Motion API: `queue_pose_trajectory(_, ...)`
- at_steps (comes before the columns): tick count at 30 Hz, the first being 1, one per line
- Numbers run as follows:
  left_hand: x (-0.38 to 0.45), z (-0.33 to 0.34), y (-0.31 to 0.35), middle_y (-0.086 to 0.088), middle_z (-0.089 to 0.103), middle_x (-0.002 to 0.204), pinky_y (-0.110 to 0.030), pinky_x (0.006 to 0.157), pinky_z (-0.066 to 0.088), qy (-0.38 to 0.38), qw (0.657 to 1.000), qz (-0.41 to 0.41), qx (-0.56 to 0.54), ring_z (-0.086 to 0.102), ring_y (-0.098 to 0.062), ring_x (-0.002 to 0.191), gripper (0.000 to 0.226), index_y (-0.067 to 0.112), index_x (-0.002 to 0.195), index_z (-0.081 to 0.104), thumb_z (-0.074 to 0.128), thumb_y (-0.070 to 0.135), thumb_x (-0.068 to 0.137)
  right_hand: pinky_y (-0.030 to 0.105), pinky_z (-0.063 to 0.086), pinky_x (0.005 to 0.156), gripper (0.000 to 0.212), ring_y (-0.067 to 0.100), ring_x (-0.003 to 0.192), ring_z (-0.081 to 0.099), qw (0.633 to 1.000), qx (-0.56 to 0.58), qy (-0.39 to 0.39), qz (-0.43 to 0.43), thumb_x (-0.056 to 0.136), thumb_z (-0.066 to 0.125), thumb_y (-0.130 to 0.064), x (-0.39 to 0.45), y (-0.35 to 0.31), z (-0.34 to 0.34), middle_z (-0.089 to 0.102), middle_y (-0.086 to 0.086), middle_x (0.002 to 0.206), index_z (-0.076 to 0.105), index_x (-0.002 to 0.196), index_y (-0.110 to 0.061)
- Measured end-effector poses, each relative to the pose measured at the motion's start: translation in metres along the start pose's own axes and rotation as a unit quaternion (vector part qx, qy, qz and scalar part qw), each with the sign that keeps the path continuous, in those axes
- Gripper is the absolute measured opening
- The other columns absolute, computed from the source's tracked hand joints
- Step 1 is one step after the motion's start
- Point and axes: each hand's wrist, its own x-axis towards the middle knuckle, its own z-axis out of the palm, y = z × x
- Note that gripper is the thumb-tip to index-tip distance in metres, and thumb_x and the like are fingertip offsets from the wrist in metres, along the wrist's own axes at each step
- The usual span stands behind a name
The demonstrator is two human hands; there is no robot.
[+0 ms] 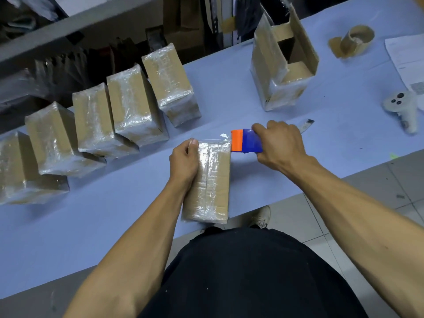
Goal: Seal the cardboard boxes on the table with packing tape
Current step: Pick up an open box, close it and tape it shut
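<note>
A small cardboard box (212, 184), partly wrapped in clear tape, stands at the near edge of the blue table (114, 226). My left hand (184, 162) grips its upper left side, thumb on the top edge. My right hand (278, 145) holds a blue and orange tape dispenser (245, 141) against the box's top right corner. A strip of clear tape runs from the dispenser along the box's top edge.
Several taped boxes (128, 106) stand in a row at the back left. A taller open box (282, 65) stands at the back right, with a used tape core (356, 39), papers (407, 58), a white controller (400, 104) and a blade (306, 125) nearby.
</note>
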Motion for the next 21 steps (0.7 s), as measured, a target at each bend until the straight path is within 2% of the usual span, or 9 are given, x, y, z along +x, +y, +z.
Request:
queue_pose_trajectory(3,-0.003,0.003,0.000,0.013,0.033,0.061,-0.032,0.062,0.029,0.011,1.000,-0.003,-0.012,0.029,-0.007,0.062,0.040,0.016,0.070,0.038,0.047,0.038,0.102,0.034,0.027,0.067,0.038,0.028,0.073,0.040,0.999,-0.035,-0.010,0.016,0.072,0.065,-0.013,0.006,-0.016,-0.003,0.052,0.010,0.088,0.054,0.109,-0.013)
queue_pose_trajectory(6,-0.004,0.005,0.000,0.014,0.034,0.061,-0.031,0.063,0.030,0.009,0.999,-0.015,-0.040,0.030,-0.006,0.062,0.040,0.016,0.069,0.038,0.047,0.037,0.102,0.034,0.028,0.066,0.037,0.032,0.081,0.052,0.999,-0.029,-0.011,0.039,0.076,0.063,-0.013,-0.003,-0.020,0.003,0.057,0.013,0.095,0.052,0.111,-0.011)
queue_pose_trajectory(9,-0.003,0.002,-0.001,0.005,0.040,0.068,-0.032,0.068,0.033,-0.009,0.996,-0.044,-0.076,0.036,-0.012,0.068,0.041,0.010,0.073,0.044,0.049,0.039,0.101,0.035,0.029,0.064,0.037,0.034,0.084,0.054,0.997,-0.011,0.007,0.082,0.078,0.063,-0.016,-0.010,-0.012,0.014,0.056,0.013,0.095,0.051,0.113,-0.009)
queue_pose_trajectory(11,-0.001,0.000,-0.003,0.004,0.060,0.082,-0.032,0.078,0.044,-0.008,0.991,-0.082,-0.107,0.053,-0.016,0.076,0.034,0.011,0.086,0.063,0.052,0.040,0.101,0.036,0.031,0.067,0.051,0.036,0.090,0.054,0.992,0.012,0.012,0.124,0.079,0.065,-0.020,-0.008,-0.011,0.021,0.055,0.015,0.101,0.048,0.125,-0.008)
queue_pose_trajectory(13,0.000,-0.003,-0.006,0.001,0.071,0.117,-0.036,0.100,0.051,0.007,0.983,-0.125,-0.133,0.066,-0.019,0.107,0.034,0.015,0.121,0.069,0.056,0.039,0.101,0.041,0.038,0.077,0.073,0.038,0.102,0.051,0.988,0.041,-0.004,0.151,0.080,0.065,-0.023,-0.003,-0.015,0.029,0.053,0.018,0.114,0.035,0.144,-0.006)
queue_pose_trajectory(14,0.000,-0.005,-0.006,0.001,0.071,0.119,-0.036,0.102,0.051,0.011,0.981,-0.137,-0.138,0.065,-0.019,0.111,0.035,0.016,0.125,0.068,0.057,0.038,0.101,0.044,0.039,0.085,0.080,0.039,0.109,0.049,0.986,0.057,-0.016,0.153,0.081,0.063,-0.021,0.000,-0.018,0.032,0.050,0.021,0.122,0.027,0.150,-0.004)
queue_pose_trajectory(16,-0.002,-0.005,-0.007,0.005,0.071,0.104,-0.036,0.095,0.052,0.005,0.980,-0.140,-0.141,0.065,-0.016,0.097,0.029,0.018,0.115,0.071,0.056,0.038,0.101,0.044,0.038,0.091,0.082,0.042,0.117,0.045,0.984,0.100,-0.046,0.140,0.085,0.060,-0.013,0.011,-0.027,0.039,0.044,0.025,0.132,0.017,0.154,-0.002)
queue_pose_trajectory(19,-0.005,-0.007,-0.006,0.005,0.070,0.099,-0.035,0.091,0.053,0.002,0.979,-0.145,-0.145,0.063,-0.012,0.089,0.027,0.020,0.109,0.072,0.055,0.040,0.101,0.035,0.033,0.078,0.069,0.041,0.110,0.047,0.978,0.155,-0.106,0.089,0.085,0.057,-0.002,0.025,-0.042,0.051,0.046,0.026,0.127,0.030,0.148,-0.002)
queue_pose_trajectory(21,-0.008,-0.008,-0.007,0.004,0.068,0.120,-0.034,0.100,0.050,0.010,0.974,-0.159,-0.161,0.064,-0.012,0.106,0.036,0.021,0.128,0.065,0.058,0.042,0.100,0.034,0.033,0.074,0.050,0.037,0.099,0.048,0.974,0.202,-0.061,0.085,0.085,0.052,0.001,0.025,-0.049,0.053,0.051,0.025,0.118,0.049,0.134,-0.002)
